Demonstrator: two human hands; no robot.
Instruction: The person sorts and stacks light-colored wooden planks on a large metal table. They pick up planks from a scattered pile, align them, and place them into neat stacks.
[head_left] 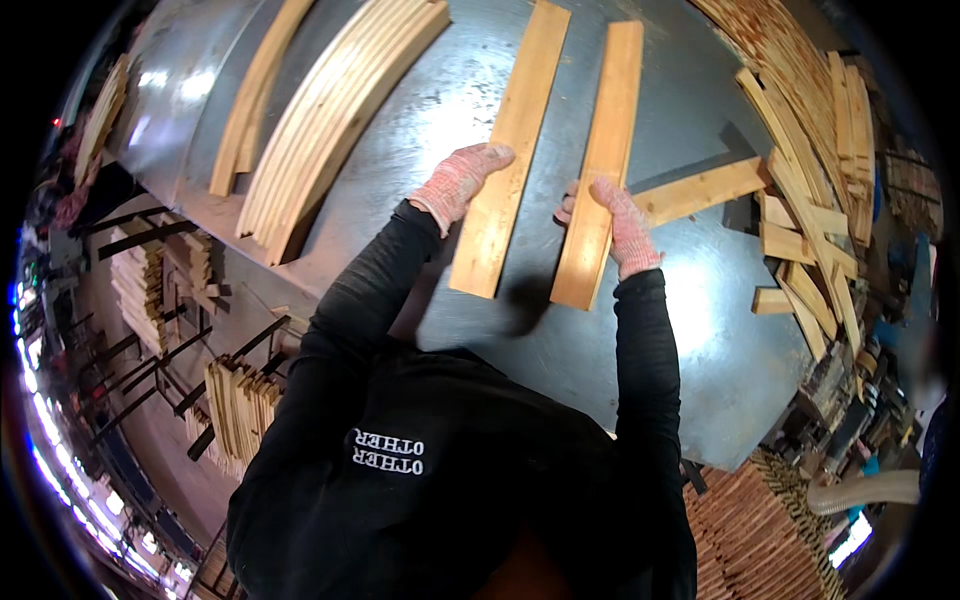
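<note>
From my end of the feed I see two boards, both with the long axis running away from the person. The left board (512,150) slants rightward toward its far end; the right board (602,165) stands straighter, leaning slightly the same way. Their near ends point back at the person's chest, and the two lie apart, over the grey metal table (735,370).

I make out two hands, both in pinkish knit gloves. The left hand (460,182) holds the left board by its left edge, thumb on the upper face. The right hand (618,222) grips the right board, thumb on top and fingertips peeking out past the opposite edge.

I count one loose board (705,190) just beyond the right hand, pointing sideways into a jumbled pile (805,245) at the table's right. Left of the hands sits one stack of boards (335,125) side by side; I can't count its pieces reliably. Further left lies more timber (252,105), cut off by the upper rim.

The left hand's fingers are hidden from me by its board, and most of the right hand's are too. The floor stacks (240,408) are partly covered by the sleeve (350,280).
</note>
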